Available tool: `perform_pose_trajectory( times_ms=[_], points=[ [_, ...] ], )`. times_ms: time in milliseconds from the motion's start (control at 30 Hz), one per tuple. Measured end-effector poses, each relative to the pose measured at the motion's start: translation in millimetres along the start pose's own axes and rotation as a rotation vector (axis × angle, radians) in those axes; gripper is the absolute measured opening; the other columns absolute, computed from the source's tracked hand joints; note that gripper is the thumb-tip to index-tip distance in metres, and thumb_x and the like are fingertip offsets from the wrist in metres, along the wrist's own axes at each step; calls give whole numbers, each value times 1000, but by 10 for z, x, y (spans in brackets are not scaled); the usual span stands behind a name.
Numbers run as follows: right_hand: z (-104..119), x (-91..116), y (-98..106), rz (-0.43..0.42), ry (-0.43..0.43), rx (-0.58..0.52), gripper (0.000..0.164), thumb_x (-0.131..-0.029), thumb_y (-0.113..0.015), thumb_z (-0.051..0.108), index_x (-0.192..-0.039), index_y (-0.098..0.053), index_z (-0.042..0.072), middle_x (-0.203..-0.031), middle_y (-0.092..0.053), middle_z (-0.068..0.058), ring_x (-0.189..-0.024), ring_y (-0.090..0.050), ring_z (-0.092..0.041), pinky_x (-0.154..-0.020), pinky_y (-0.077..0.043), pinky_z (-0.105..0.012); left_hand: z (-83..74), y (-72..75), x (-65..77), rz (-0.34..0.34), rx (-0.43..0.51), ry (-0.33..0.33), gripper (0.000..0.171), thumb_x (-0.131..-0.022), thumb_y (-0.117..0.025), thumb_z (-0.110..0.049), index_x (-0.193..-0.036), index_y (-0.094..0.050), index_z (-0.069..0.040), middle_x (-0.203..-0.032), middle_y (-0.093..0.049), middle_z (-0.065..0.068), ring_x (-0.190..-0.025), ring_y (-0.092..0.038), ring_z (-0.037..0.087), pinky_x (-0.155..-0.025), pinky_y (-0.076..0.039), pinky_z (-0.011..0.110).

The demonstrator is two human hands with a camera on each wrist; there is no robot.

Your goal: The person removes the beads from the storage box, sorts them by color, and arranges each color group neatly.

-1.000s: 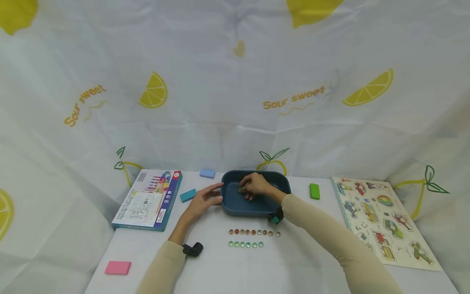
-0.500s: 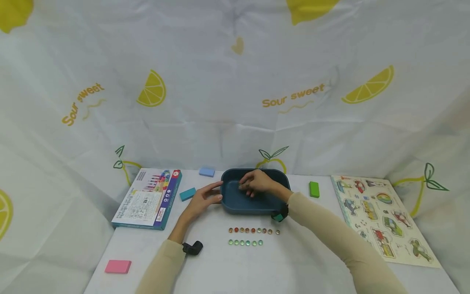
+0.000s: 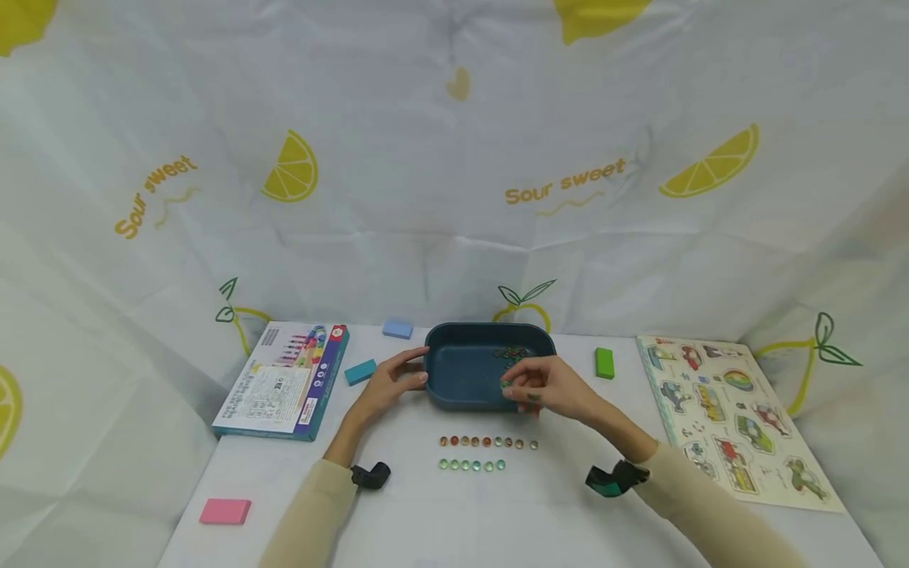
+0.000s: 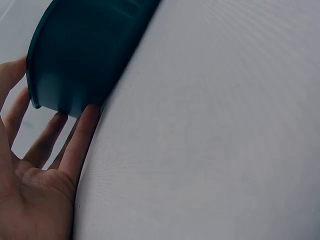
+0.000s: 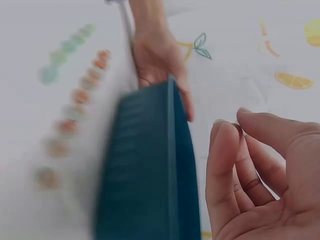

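Well, the dark blue tray (image 3: 465, 371) sits toward the table's (image 3: 554, 513) far edge, its left end held by the left hand (image 3: 390, 384), fingers straight against the wall. Over its near rim hovers the right hand (image 3: 543, 386), fingers loosely curled; whether they hold anything I cannot tell. Nearer me lie two bead rows (image 3: 483, 454).

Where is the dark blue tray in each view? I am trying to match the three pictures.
Head: dark blue tray at table centre, far side.
Left wrist: upper left, its wall touched by the left hand.
Right wrist: lower centre, blurred.
Shared landmark: the left hand at the tray's end.
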State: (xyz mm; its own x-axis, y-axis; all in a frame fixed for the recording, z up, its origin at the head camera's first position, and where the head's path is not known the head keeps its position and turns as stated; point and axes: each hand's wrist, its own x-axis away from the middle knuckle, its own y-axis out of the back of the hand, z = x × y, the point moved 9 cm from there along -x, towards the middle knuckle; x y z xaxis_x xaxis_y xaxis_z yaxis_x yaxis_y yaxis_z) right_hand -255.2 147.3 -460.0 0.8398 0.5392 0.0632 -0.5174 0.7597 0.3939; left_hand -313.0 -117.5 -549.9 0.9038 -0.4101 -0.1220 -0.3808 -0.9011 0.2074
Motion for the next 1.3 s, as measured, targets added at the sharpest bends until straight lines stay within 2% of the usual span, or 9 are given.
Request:
perform_pose_trajectory(
  times_ms=[133, 300, 367, 533, 700, 833, 1033, 1167, 1300],
  points=[
    [-198, 373, -161, -8, -10, 40, 24, -100, -73, 13, -117, -73, -4, -89, -71, -29, -69, -68, -36, -53, -61, -45, -1, 0, 0, -2, 2, 8, 56, -102, -70, -16, -156, -54, -14, -163, -50, 14, -144, -55, 40, -109, -56, 29],
    [-430, 649, -406, -18, -30, 95, 17, -97, -76, 11, -112, -76, 4, -80, -73, -11, -59, -64, -10, -46, -57, -30, -13, 9, -6, -5, -17, 11, 56, -102, -70, -16, -156, -54, -15, -165, -49, 12, -145, -53, 41, -115, -53, 47],
    [-493, 673, -496, -20, -27, 115, 16, -96, -78, 13, -110, -77, 6, -77, -72, -4, -55, -60, -1, -44, -53, -24, -24, 21, -11, -8, -17, 10, 56, -102, -70, -16, -156, -54, -14, -165, -49, 12, -146, -52, 41, -115, -53, 47],
    [-562, 668, -614, -31, -12, 176, 15, -94, -81, 17, -107, -77, 8, -72, -70, 4, -49, -52, 4, -43, -48, -20, -42, 16, -20, -8, -2, 7, 56, -103, -69, -14, -156, -53, -13, -167, -47, 11, -148, -50, 41, -116, -52, 43],
    [-562, 655, -640, -61, 1, 284, 13, -93, -81, 16, -105, -78, 11, -74, -68, 11, -56, -49, 6, -49, -46, -18, -50, -4, -16, -11, 13, 6, 55, -103, -69, -14, -155, -54, -12, -168, -45, 12, -149, -49, 43, -118, -51, 47],
    [-567, 639, -662, -64, -7, 326, 13, -93, -82, 15, -105, -79, 13, -75, -67, 13, -60, -48, 6, -52, -45, -17, -39, -7, -9, -17, 23, 8, 55, -103, -69, -12, -155, -53, -9, -169, -42, 13, -150, -48, 43, -116, -52, 39],
    [-562, 627, -663, -57, -22, 327, 17, -92, -83, 16, -108, -79, 11, -75, -67, 13, -61, -49, 5, -53, -45, -17, -32, -13, -13, -14, 34, -14, 54, -103, -68, -11, -155, -53, -7, -171, -39, 15, -149, -48, 45, -106, -53, 19],
    [-514, 642, -633, -43, -19, 299, 20, -92, -83, 17, -110, -79, 10, -76, -68, 11, -60, -50, 5, -53, -46, -17, -37, -18, -9, -8, 46, -28, 55, -103, -68, -10, -155, -52, -6, -171, -37, 15, -149, -47, 46, -102, -54, 16],
    [-418, 636, -552, -25, -28, 220, 20, -93, -83, 20, -110, -78, 10, -76, -70, 5, -58, -55, 2, -50, -50, -19, -37, -16, -14, -5, 56, -39, 54, -103, -67, -9, -155, -52, -4, -172, -36, 17, -148, -46, 47, -101, -56, 17]
  ],
)
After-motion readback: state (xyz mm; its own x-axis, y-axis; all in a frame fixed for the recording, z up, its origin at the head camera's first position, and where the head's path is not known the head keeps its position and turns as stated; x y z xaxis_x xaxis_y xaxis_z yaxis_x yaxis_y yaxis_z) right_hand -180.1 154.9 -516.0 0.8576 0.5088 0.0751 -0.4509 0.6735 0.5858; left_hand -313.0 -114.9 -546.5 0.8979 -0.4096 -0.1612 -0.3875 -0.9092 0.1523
